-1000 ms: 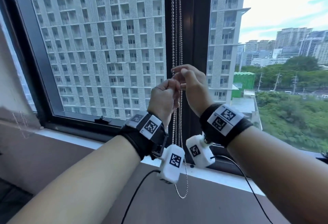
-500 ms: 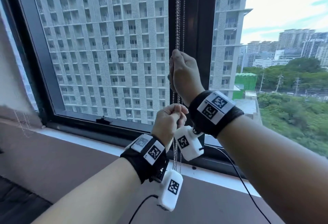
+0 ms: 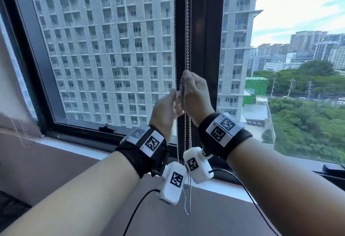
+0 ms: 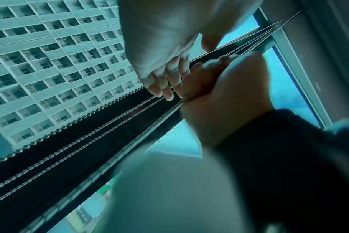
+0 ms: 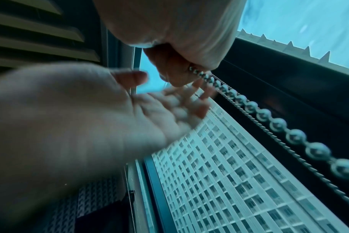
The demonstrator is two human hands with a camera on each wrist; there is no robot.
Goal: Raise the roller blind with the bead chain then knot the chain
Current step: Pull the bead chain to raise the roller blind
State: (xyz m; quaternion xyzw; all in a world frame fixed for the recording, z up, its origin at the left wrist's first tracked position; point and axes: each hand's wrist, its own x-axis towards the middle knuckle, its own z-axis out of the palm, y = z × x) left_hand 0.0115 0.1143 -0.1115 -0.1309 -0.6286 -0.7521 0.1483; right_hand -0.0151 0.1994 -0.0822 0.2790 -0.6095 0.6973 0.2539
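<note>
Window frame [image 3: 197, 30] dead ahead of you, a dark upright post between two panes, with a pale sill [image 3: 78, 149] running under it and a grey tower block outside. Your bead chain [image 3: 186, 30] hangs straight down in front of that post, its loop dangling past the sill. Your right hand [image 3: 196, 97] is up against the post, fingers curled tight, pinching the chain strands. Your left hand [image 3: 164, 110] sits just left of it and lower, fingers straight and loosely spread, touching the right hand's fingers. From the right wrist camera you get the beads [image 5: 255, 110] coming out of your closed fist and the open left palm [image 5: 90, 118], blurred. The left wrist camera shows two strands [image 4: 90, 138] running free along the post below your right fist [image 4: 219, 88].
</note>
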